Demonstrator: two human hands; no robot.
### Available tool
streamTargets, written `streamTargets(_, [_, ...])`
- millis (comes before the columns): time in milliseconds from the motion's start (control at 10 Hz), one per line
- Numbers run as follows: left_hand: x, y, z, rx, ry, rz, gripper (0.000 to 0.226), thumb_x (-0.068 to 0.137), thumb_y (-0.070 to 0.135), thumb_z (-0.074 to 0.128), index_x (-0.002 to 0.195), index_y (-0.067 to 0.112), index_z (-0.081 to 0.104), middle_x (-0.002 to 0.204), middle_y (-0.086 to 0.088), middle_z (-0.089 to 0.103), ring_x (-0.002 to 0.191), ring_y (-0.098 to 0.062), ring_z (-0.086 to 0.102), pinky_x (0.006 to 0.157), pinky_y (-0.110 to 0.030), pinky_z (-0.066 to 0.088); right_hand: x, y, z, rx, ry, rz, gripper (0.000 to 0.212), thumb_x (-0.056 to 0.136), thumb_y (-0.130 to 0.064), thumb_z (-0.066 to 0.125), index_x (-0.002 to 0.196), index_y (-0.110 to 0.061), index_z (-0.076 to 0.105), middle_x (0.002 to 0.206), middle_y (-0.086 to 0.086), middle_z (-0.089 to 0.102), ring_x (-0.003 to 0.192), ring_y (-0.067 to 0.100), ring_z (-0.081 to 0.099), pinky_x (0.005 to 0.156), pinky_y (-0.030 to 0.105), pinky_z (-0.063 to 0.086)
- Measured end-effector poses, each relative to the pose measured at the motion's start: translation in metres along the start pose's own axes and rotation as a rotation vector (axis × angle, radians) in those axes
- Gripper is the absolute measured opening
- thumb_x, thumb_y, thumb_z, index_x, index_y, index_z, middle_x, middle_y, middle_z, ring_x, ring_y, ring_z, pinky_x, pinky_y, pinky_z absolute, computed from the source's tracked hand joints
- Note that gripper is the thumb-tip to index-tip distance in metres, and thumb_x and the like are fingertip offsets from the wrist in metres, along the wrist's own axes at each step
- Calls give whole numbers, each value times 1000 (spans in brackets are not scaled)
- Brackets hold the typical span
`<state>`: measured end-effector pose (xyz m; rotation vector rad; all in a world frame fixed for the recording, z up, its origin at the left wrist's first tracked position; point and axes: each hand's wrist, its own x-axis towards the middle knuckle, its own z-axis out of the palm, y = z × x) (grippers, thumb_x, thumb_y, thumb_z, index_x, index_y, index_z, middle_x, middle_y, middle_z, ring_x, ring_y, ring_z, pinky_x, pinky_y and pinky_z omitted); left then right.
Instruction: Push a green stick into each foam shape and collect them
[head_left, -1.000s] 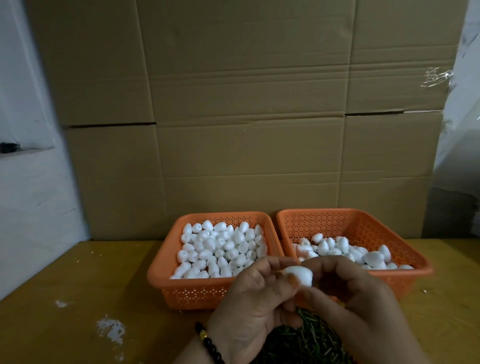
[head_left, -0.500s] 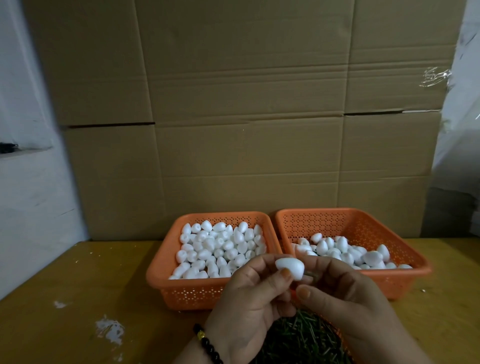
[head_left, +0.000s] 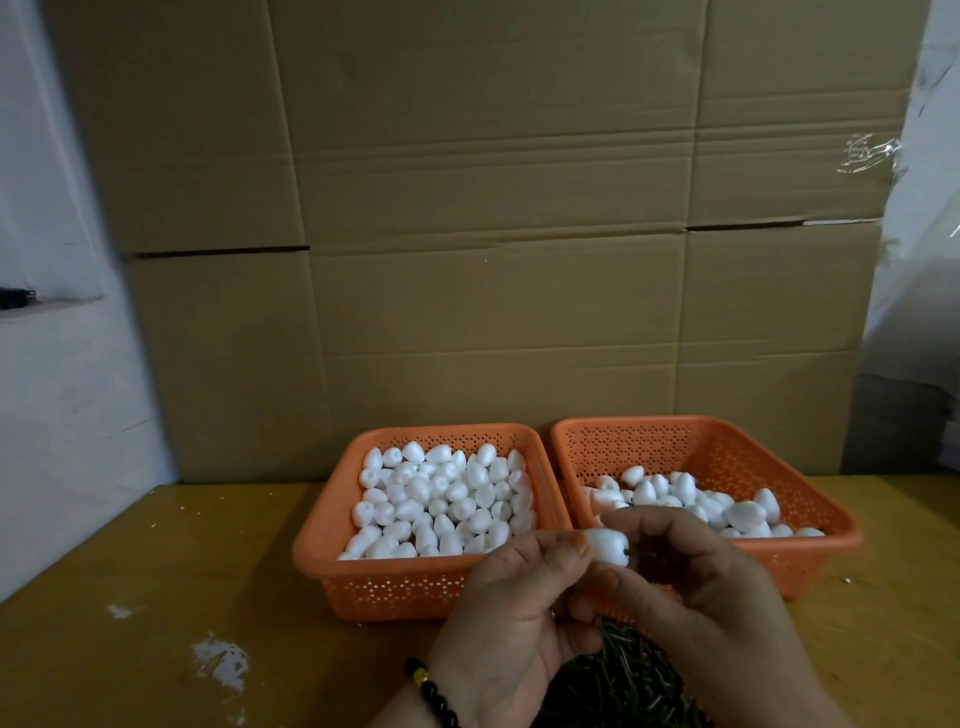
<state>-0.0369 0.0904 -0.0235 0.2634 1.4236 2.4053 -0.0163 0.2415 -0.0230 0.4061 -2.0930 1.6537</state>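
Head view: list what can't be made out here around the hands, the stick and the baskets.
- Stick: only a short green bit shows beside the foam shape; the right hand hides the rest.
- How deep the stick sits: hidden inside the foam.
- Stick pile: covered by both hands and cut by the bottom edge.
- Right basket: whether its shapes have sticks is too small and dim to tell.
- Left hand: wrist cut by the bottom edge.

Bare worktop (head_left: 156, 571) open at left, two orange baskets (head_left: 441, 587) side by side blocking the centre, cardboard wall (head_left: 467, 234) closing the rear, green stick pile (head_left: 613, 680) nearest the viewer
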Motion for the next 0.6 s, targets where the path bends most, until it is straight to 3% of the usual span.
streamTargets(100, [2,6,-5,18,128,16,37,68,34,75,98,13,69,80,-5,65,57,-10,51,49,-25,43,16,5,-19,-271,110,-38,26,66,-38,75,90,-39,66,90,-21,69,83,-4,65,69,18,54])
streamTargets(200, [4,13,-7,-33,232,60,35,70,26,71,102,13,64,73,-2,64,52,-8,49,46,-23,42,34,16,-41,-559,152,-60,19,77,-28,74,90,-38,63,83,-20,68,81,-5,62,66,19,47])
streamTargets(300, [6,17,-12,-35,294,113,25,80,12,68,104,13,63,67,0,65,49,-7,49,44,-22,41,55,33,-59,-917,118,-6,27,84,-29,68,110,-27,63,101,-7,70,83,12,63,71,36,53])
streamTargets(400, [6,26,-17,-17,355,210,22,86,5,63,104,15,63,66,3,64,52,-6,53,45,-23,44,68,36,-73,-1038,146,-1,44,84,-32,65,126,-24,55,113,6,66,91,24,63,79,45,53])
streamTargets(500, [1,51,-28,-20,429,382,16,85,4,62,94,18,66,75,4,61,62,-7,53,52,-23,45,66,23,-93,-840,387,-165,43,84,-47,57,126,-37,52,111,-3,62,74,8,60,66,31,51])
streamTargets(600, [-19,90,-38,-29,447,616,15,82,9,62,82,22,69,71,10,63,66,-6,55,58,-19,48,64,13,-125,-710,607,-171,44,83,-71,49,121,-51,53,111,-25,59,92,2,62,77,30,56])
